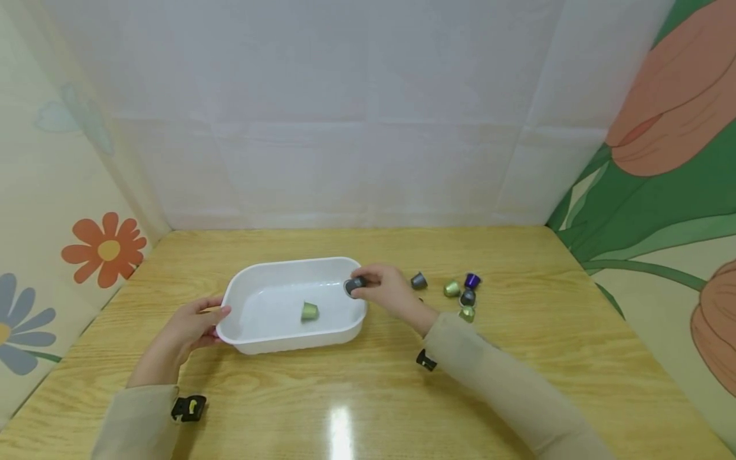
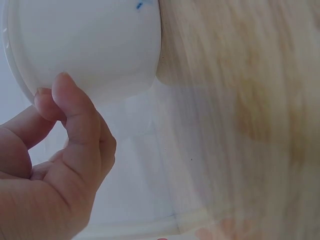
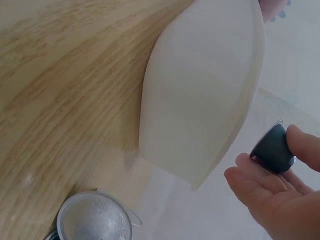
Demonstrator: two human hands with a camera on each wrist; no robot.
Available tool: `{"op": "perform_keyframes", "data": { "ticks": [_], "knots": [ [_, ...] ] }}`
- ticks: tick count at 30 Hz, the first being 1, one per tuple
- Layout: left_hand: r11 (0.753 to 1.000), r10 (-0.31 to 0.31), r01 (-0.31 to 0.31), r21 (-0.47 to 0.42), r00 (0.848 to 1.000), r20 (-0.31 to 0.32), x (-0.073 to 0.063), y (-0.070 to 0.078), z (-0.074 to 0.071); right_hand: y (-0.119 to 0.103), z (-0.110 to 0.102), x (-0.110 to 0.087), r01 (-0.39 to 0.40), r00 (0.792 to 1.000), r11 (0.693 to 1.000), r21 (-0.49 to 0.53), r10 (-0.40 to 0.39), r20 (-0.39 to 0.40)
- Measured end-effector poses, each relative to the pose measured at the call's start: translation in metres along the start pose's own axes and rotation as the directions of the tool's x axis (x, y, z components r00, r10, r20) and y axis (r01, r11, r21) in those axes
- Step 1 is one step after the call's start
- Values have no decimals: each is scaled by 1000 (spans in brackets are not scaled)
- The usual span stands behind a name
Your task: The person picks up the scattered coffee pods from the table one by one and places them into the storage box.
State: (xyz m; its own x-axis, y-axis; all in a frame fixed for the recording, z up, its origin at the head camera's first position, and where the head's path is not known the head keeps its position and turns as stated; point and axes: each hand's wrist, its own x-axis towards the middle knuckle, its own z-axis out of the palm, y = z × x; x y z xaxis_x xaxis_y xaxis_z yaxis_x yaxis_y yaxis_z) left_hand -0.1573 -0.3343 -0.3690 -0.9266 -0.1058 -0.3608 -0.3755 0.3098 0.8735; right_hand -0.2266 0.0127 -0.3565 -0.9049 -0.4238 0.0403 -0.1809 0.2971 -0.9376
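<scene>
A white oblong dish point(image 1: 299, 345) stands on the wooden table, with a pale green coffee capsule point(image 1: 310, 311) lying inside. My left hand point(image 1: 192, 322) pinches the dish's left rim between thumb and fingers, as the left wrist view also shows on the dish's end wall point(image 2: 100, 55). Above the dish's right end, my right hand point(image 1: 391, 291) holds a dark grey coffee capsule point(image 1: 354, 286). The right wrist view has this capsule point(image 3: 274, 149) between thumb and fingertips, apart from the dish's wall point(image 3: 200, 90).
Right of the dish lie several loose capsules: a grey one point(image 1: 419, 281), a green one point(image 1: 451, 289), a purple one point(image 1: 473, 281), a dark one point(image 1: 468, 298) and a yellow-green one point(image 1: 467, 313) partly behind the right sleeve. A white sheet point(image 1: 368, 172) hangs behind the table.
</scene>
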Motion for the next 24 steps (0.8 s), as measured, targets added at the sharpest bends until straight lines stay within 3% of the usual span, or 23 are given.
{"op": "perform_keyframes", "data": {
  "ticks": [16, 24],
  "knots": [
    [1000, -10, 10, -7, 1000, 5, 1, -1, -1, -6, 18, 6, 43, 998, 995, -90, -39, 46],
    [1000, -4, 4, -8, 1000, 10, 1, -1, -1, -10, 22, 8, 47, 997, 995, -87, -41, 62]
  ]
}}
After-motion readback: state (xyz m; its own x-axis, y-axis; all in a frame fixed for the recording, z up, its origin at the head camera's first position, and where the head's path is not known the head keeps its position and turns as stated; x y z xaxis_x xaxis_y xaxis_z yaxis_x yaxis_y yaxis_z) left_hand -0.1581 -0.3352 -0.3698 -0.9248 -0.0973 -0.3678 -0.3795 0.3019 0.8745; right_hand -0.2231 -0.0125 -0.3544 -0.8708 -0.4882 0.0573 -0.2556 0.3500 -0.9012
